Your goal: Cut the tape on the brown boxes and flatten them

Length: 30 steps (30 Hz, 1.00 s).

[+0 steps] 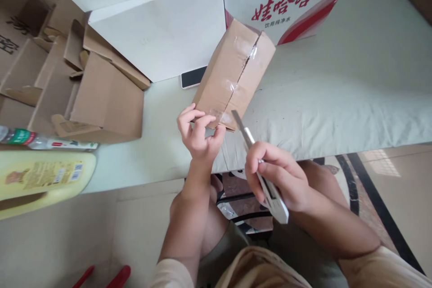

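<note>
A brown cardboard box (pixel 232 76) is tilted on the pale green cloth, its long top seam facing me. Pieces of clear tape cross the seam, and a dark gap runs along it. My left hand (pixel 200 132) grips the near left corner of the box with curled fingers. In my right hand (pixel 278 173) is a utility knife (pixel 249 139) with its blade extended. The blade's tip is close to the near end of the seam; whether it touches the cardboard I cannot tell.
White cartons (pixel 158 27) stand behind the box, one with red lettering (pixel 286 4). A phone (pixel 193 77) lies beside the box. At left are opened cardboard boxes (pixel 104 94), a plastic bottle (pixel 22 137) and a yellow container (pixel 47 175). The table's front edge runs before my knees.
</note>
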### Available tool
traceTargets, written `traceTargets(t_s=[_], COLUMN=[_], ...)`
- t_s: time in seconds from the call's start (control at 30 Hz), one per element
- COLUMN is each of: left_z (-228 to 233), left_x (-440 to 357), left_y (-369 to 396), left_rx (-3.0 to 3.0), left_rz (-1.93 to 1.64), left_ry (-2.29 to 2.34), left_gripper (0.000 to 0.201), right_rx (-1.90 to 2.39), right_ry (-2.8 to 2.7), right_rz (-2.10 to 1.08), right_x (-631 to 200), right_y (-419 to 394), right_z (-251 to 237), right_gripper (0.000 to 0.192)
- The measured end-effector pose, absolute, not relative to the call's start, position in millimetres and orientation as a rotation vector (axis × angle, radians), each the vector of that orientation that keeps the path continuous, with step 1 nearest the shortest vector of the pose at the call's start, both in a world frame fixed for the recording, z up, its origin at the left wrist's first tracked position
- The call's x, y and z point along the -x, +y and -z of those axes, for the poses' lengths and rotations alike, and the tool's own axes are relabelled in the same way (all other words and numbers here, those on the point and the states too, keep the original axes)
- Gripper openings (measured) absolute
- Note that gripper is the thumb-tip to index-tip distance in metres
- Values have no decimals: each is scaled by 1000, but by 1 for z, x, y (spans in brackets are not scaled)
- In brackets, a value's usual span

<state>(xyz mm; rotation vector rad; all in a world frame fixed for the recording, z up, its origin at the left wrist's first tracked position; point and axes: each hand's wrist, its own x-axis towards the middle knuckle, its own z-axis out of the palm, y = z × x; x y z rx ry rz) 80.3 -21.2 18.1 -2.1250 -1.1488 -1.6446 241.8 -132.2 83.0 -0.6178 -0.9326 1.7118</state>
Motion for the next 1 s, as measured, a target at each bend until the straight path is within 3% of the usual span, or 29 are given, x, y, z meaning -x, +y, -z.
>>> traceTargets(t_s=[0.1,0.2,0.33,0.47,0.6,0.7,1.0], left_z=[-17,-15,-15,-16,-16,-18,-20], left_x=[-73,-64,-58,-59,-59,-59,-88], left_y=[-15,-10,-7,-9,-9,-11,-30], left_rx=[2088,2021,1990,2027,2047,2064,2295], left_rz=[1681,1764,1837,1836,1788,1735,1563], left_ry=[-1188,-1211,-1190,-1149,-1135,-1098,-1082], left_gripper=[28,27,26,24,23,24,20], right_rx=[818,1335,2033,2294,2336,2251,1223], right_ry=[-1021,-1188,-1542,-1720,-1733,-1641,-1639], right_rz=[-1459,-1185,-900,-830,-768,-696,25], right_x=[-252,-264,-277,-282,-283,-283,-265], right_y=[-115,-90,-68,-64,-63,-66,-81], right_z=[-69,-48,-24,-17,-19,-22,-18], right_gripper=[12,12,29,47,57,52,25])
